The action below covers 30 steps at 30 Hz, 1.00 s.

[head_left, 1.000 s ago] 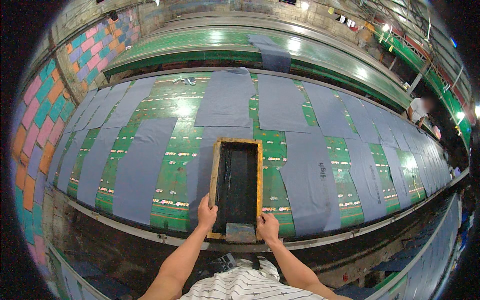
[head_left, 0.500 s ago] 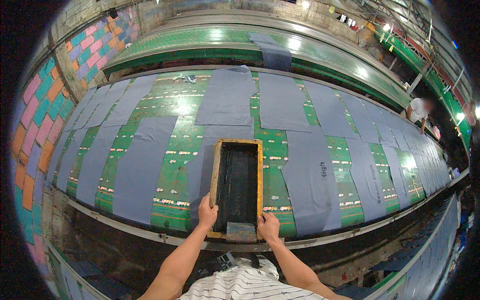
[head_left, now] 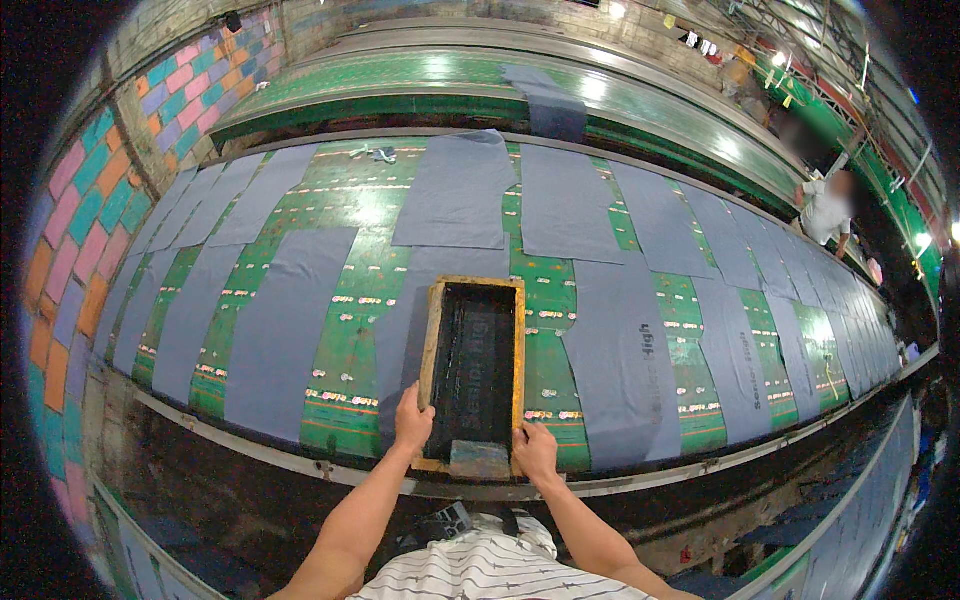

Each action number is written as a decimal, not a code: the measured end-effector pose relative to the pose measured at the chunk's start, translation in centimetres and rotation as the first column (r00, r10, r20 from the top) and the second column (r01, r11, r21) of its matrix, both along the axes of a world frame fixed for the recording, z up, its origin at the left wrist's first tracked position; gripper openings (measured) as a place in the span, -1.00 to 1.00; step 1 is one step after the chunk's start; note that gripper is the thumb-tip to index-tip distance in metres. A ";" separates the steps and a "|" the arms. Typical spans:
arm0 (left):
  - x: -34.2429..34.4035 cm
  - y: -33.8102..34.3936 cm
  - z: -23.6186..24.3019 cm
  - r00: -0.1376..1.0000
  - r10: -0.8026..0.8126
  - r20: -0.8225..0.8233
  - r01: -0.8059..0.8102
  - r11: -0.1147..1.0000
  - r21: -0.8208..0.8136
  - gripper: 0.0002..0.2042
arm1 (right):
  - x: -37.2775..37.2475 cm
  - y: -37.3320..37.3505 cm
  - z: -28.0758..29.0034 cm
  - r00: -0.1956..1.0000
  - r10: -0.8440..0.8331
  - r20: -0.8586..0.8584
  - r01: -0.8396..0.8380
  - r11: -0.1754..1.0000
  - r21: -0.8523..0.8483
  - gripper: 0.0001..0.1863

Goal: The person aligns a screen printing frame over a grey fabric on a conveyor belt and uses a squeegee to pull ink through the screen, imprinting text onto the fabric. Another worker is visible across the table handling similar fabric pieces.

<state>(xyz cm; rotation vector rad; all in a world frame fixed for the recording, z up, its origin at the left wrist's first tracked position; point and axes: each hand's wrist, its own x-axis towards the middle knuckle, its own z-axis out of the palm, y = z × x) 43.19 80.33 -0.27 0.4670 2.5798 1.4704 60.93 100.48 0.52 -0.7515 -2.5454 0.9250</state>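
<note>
A yellow-edged screen frame (head_left: pixel 518 350) with a dark inked mesh lies on a blue-grey fabric panel (head_left: pixel 453 262). My left hand (head_left: pixel 413 420) is closed on the frame's lower left side. At its lower right side my right hand (head_left: pixel 535 450) grips the frame too. A grey, flat squeegee-like block (head_left: pixel 480 458) sits across the frame's near end, between my hands. Dark lettering shows through the mesh and on a neighbouring panel (head_left: pixel 610 370) to the right.
Fabric panels in two rows cover much of a long green table (head_left: pixel 340 350). Small scraps (head_left: pixel 375 155) lie at its far side. Another green table (head_left: pixel 380 80) with draped cloth (head_left: pixel 550 110) stands behind. A co-worker (head_left: pixel 830 210) is at the far right. A painted brick wall (head_left: pixel 75 250) runs along the left.
The lettering under the mesh shows more distinctly. My hands and the frame have barely moved. The co-worker at the right has straightened somewhat and moved a little away from the near table.
</note>
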 end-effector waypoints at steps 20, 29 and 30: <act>-1.4 -0.6 0.7 0.998 -0.062 0.033 0.064 0.997 -0.052 -0.37 | 1.5 -4.9 9.7 0.819 0.573 0.039 -0.571 0.806 0.156 -0.46; -4.3 1.5 -0.6 0.995 -0.095 0.039 0.098 0.992 -0.084 -0.30 | 0.5 -5.8 7.2 0.888 0.419 0.191 -0.460 0.824 0.330 -0.55; -4.2 1.6 -1.0 0.996 -0.084 0.033 0.086 0.994 -0.074 -0.31 | 0.0 -5.9 7.6 0.913 0.388 0.126 -0.408 0.858 0.312 -0.62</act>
